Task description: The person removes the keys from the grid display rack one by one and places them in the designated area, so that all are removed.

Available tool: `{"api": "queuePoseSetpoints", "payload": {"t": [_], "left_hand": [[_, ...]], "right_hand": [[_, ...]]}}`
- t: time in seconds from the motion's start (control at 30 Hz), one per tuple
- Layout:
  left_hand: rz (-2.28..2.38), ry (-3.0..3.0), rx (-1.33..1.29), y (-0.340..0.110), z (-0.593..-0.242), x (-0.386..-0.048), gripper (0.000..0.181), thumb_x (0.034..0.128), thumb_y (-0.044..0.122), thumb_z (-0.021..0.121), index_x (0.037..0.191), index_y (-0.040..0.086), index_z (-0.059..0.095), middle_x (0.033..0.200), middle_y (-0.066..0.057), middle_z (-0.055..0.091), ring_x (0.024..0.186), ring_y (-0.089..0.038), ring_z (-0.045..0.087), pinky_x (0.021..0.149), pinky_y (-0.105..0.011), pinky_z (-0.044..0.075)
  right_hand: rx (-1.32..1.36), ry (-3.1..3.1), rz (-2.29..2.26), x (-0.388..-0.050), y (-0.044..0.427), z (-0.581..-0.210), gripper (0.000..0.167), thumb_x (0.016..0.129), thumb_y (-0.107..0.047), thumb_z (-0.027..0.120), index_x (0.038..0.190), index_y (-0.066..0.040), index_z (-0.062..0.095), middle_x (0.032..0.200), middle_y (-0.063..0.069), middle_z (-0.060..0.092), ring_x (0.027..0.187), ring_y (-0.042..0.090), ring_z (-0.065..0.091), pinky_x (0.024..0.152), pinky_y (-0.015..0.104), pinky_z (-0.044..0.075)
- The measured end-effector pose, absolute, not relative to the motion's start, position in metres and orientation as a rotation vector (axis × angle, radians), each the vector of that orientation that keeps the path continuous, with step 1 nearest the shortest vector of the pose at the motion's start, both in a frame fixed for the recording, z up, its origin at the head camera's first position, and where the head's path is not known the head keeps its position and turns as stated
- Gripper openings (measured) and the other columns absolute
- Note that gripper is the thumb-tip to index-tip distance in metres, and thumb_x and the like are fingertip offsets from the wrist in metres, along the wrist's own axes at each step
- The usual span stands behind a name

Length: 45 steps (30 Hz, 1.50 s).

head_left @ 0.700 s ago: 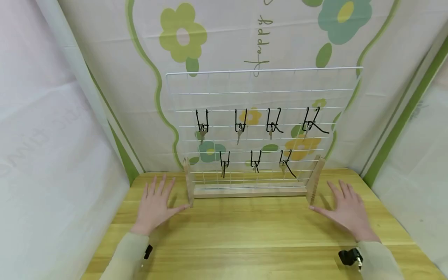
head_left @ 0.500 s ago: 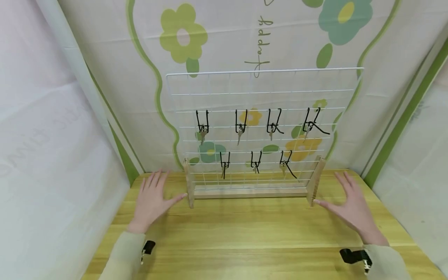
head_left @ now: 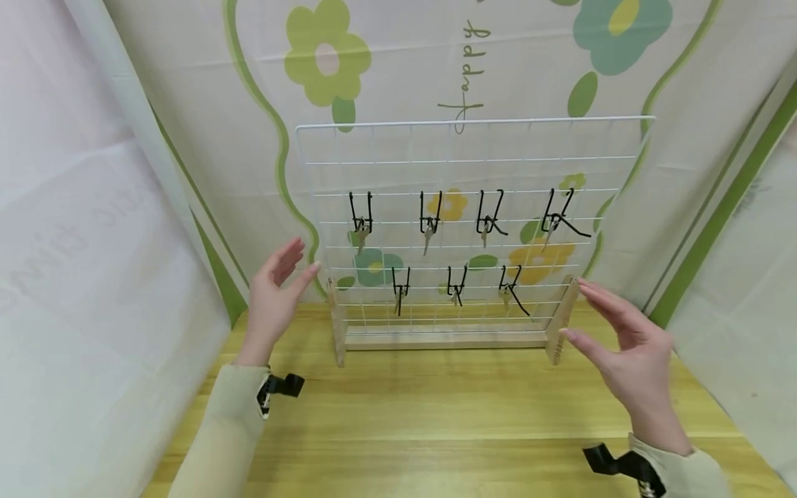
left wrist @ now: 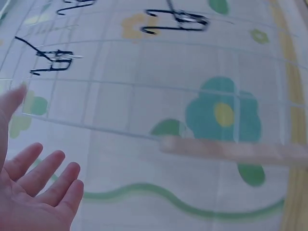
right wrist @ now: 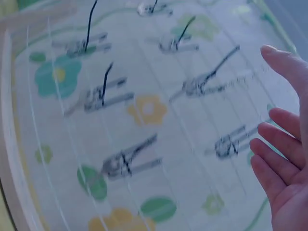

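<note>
- The white wire-grid rack (head_left: 473,122) stands upright on the yellowish wooden table (head_left: 436,415), apparently steadied by its pale wooden base (head_left: 436,341).
- Black wire hooks (head_left: 439,205) hang on it, seemingly so the small silvery keys (head_left: 428,242) dangle apart.
- Left hand (head_left: 270,304): empty beside it, thumb and fingers apart.
- Right hand (head_left: 635,360): likewise parted; contact unclear.

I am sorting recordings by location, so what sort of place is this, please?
Probably a curtained work booth: printed cloth hangs behind and beside a wooden table, where a wire rack with hooks stands.
</note>
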<state>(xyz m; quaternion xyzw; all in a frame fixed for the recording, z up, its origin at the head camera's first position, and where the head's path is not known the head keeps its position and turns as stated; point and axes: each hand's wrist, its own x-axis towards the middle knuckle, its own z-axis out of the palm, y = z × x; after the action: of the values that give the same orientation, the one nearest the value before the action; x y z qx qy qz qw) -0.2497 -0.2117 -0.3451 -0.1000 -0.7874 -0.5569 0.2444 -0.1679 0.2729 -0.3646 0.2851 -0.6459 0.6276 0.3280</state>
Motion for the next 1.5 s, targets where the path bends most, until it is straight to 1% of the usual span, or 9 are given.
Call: {"api": "queuePoseSetpoints", "payload": {"t": [0.13, 0.33, 0.47, 0.63, 0.77, 0.93, 1.13, 1.27, 1.5], "left_hand": [[-1.633, -2.092, -0.228, -0.204, -0.326, -0.264, 0.062, 0.0933, 0.04, 0.077, 0.145, 0.013, 0.056, 0.143, -0.003, 0.058, 0.13, -0.019, 0.055, 0.11, -0.034, 0.044], [-1.758, -2.037, -0.124, -0.195, -0.307, -0.28, 0.05, 0.0928, 0.044, 0.075, 0.135, 0.019, 0.067, 0.132, 0.002, 0.066, 0.12, -0.014, 0.062, 0.102, -0.029, 0.05], [-1.887, -1.944, -0.101, -0.19, -0.302, -0.288, 0.046, 0.0936, 0.039, 0.075, 0.131, 0.012, 0.069, 0.126, -0.007, 0.069, 0.11, -0.02, 0.068, 0.096, -0.028, 0.054], [-2.016, -1.854, -0.106, -0.19, -0.299, -0.298, 0.046, 0.0905, 0.028, 0.08, 0.126, 0.001, 0.07, 0.12, -0.013, 0.07, 0.102, -0.022, 0.071, 0.089, -0.028, 0.058], [-2.066, -1.823, -0.125, -0.193, -0.3, -0.304, 0.044, 0.0874, 0.023, 0.083, 0.121, -0.003, 0.071, 0.116, -0.012, 0.072, 0.097, -0.021, 0.072, 0.087, -0.028, 0.059], [-2.093, -1.81, -0.133, -0.195, -0.302, -0.31, 0.035, 0.0865, 0.021, 0.084, 0.112, -0.001, 0.074, 0.11, -0.011, 0.073, 0.093, -0.02, 0.073, 0.086, -0.03, 0.059], [-2.109, -1.815, -0.149, -0.199, -0.303, -0.314, 0.028, 0.0866, 0.019, 0.084, 0.106, 0.0, 0.075, 0.104, -0.01, 0.075, 0.091, -0.019, 0.073, 0.084, -0.029, 0.06], [-2.139, -1.802, -0.171, -0.2, -0.304, -0.315, 0.025, 0.0868, 0.016, 0.084, 0.104, -0.001, 0.075, 0.102, -0.009, 0.075, 0.09, -0.018, 0.074, 0.082, -0.027, 0.06], [-2.136, -1.82, -0.209, -0.203, -0.306, -0.317, 0.024, 0.0879, 0.017, 0.083, 0.104, 0.0, 0.075, 0.099, -0.008, 0.076, 0.09, -0.018, 0.074, 0.083, -0.027, 0.06]], "right_hand": [[0.857, -1.706, 1.703, -0.171, 0.238, -0.356, 0.059, 0.066, 0.027, 0.081, 0.121, 0.022, 0.059, 0.128, 0.033, 0.061, 0.124, 0.029, 0.06, 0.108, 0.032, 0.045], [0.85, -1.916, 1.629, -0.184, 0.185, -0.355, 0.06, 0.069, 0.021, 0.084, 0.126, 0.007, 0.067, 0.127, 0.022, 0.066, 0.119, 0.027, 0.064, 0.104, 0.035, 0.05], [0.837, -2.013, 1.665, -0.19, 0.158, -0.351, 0.055, 0.078, 0.006, 0.087, 0.129, -0.004, 0.069, 0.13, 0.01, 0.068, 0.12, 0.025, 0.063, 0.104, 0.038, 0.049], [0.801, -2.055, 1.738, -0.205, 0.135, -0.344, 0.05, 0.082, -0.011, 0.088, 0.129, -0.011, 0.071, 0.127, 0.001, 0.07, 0.118, 0.022, 0.064, 0.103, 0.04, 0.051], [0.771, -2.072, 1.795, -0.218, 0.118, -0.336, 0.049, 0.084, -0.022, 0.088, 0.129, -0.012, 0.071, 0.125, 0.0, 0.07, 0.116, 0.019, 0.066, 0.099, 0.036, 0.053], [0.746, -2.063, 1.927, -0.232, 0.093, -0.325, 0.054, 0.084, -0.028, 0.088, 0.131, -0.009, 0.069, 0.126, 0.001, 0.07, 0.116, 0.019, 0.066, 0.097, 0.035, 0.055], [0.637, -2.066, 2.023, -0.252, 0.062, -0.316, 0.049, 0.084, -0.03, 0.088, 0.128, -0.015, 0.071, 0.121, -0.001, 0.072, 0.111, 0.02, 0.068, 0.093, 0.031, 0.056], [0.524, -2.071, 2.02, -0.266, 0.042, -0.313, 0.043, 0.085, -0.032, 0.086, 0.123, -0.017, 0.074, 0.115, -0.004, 0.073, 0.105, 0.015, 0.07, 0.089, 0.029, 0.058], [0.432, -2.02, 1.891, -0.282, 0.017, -0.307, 0.035, 0.087, -0.029, 0.084, 0.117, -0.012, 0.077, 0.103, -0.008, 0.075, 0.093, 0.012, 0.07, 0.081, 0.029, 0.06]]}}
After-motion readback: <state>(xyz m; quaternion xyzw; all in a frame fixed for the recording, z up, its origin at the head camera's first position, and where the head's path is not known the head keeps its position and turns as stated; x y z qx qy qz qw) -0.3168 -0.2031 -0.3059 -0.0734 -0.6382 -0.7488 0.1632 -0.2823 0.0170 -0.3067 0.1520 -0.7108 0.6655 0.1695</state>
